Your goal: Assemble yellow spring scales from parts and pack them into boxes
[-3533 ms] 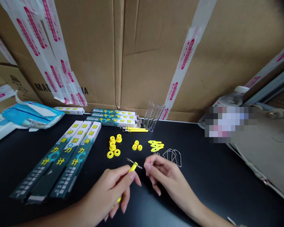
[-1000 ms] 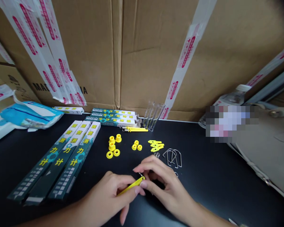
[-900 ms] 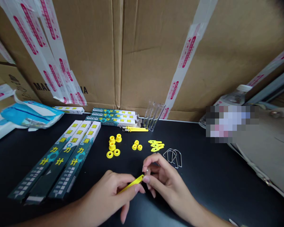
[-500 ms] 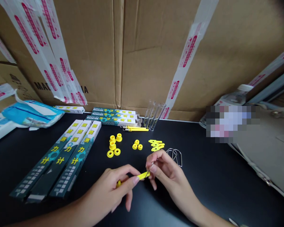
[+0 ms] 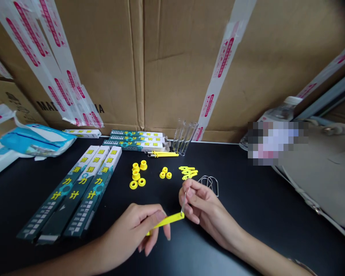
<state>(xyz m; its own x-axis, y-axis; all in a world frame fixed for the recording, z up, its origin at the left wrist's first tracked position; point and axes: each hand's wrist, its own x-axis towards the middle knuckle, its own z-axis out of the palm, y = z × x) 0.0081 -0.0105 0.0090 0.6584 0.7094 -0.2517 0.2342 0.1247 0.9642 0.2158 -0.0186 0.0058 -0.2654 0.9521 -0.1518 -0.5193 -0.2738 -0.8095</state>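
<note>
My left hand point(image 5: 140, 226) pinches a flat yellow plastic rod point(image 5: 172, 219) between thumb and fingers, its far end pointing right. My right hand point(image 5: 202, 201), fingers closed, grips a thin metal wire hook point(image 5: 183, 204) by its upper part. The lower end of that hook meets the tip of the rod; whether it passes through a hole there is too small to tell. Just beyond my right hand lie several bent metal wire loops point(image 5: 212, 184) and small yellow flat clips point(image 5: 188, 172). Small yellow rings point(image 5: 165, 173) and flanged yellow caps point(image 5: 136, 175) sit farther left on the black table.
Printed long boxes point(image 5: 74, 195) lie at the left, with more boxes point(image 5: 138, 140) at the back. Clear tubes point(image 5: 184, 138) stand near yellow rods with springs point(image 5: 163, 154). A blue packet point(image 5: 37, 140), a bottle point(image 5: 284, 109) and a beige bag point(image 5: 319, 176) flank the table; cardboard point(image 5: 172, 69) walls the back.
My right hand has turned and lifted slightly, and the hook now shows upright above the rod's tip. My left hand has shifted a little, leaving more of the rod visible.
</note>
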